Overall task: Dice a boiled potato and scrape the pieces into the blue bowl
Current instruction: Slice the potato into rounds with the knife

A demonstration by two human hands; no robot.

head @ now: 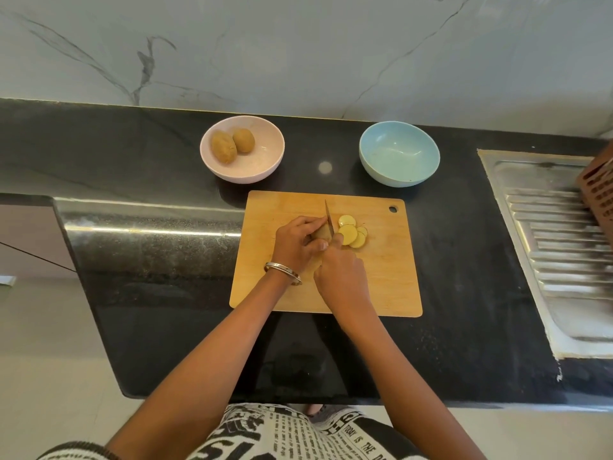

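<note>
On the wooden cutting board (381, 277), my left hand (297, 244) grips the uncut part of a brown-skinned potato (322, 232). My right hand (341, 275) holds a knife (329, 219), its blade standing down into the potato at the cut face. Several round yellow slices (351, 232) lie just to the right of the blade. The light blue bowl (399, 154) sits behind the board to the right, with nothing in it. The knife handle is hidden inside my right hand.
A pink bowl (262, 161) with two whole potatoes (232, 145) stands behind the board to the left. A steel sink drainboard (557, 240) lies at the right, with a brown slotted object (597, 194) on it. The black counter's front edge runs below my arms.
</note>
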